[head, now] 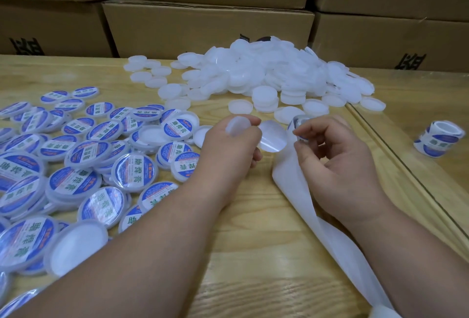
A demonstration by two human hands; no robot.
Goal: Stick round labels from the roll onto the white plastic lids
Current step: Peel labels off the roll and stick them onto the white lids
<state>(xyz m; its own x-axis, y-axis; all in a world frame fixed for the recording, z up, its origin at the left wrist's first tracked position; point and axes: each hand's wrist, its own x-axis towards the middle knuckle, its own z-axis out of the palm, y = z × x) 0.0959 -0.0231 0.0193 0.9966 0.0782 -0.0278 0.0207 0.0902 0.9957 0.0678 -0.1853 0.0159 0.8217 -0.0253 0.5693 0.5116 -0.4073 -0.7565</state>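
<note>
The left hand (232,145) was curled, its fingers (250,121) holding a plain white lid (238,125) at the top of the fist. Just right of that lid a round label (273,135) hung between the two hands, blank side up, its left edge at the left fingers. The right hand (335,155) was bent too, its fingertips (299,132) pinching the label roll (297,123) just right of the label. From there one white backing strip (299,191) trailed under the right wrist toward the near edge of the counter (253,241). One more roll (440,140) stood well right of the held lid. Behind it lay a heap of plain lids (266,74), too many to count. Left of it spread the labelled lids (76,155), several dozen, a few upside down. Cardboard boxes (208,26) were stacked behind the heap; at least six showed.
</note>
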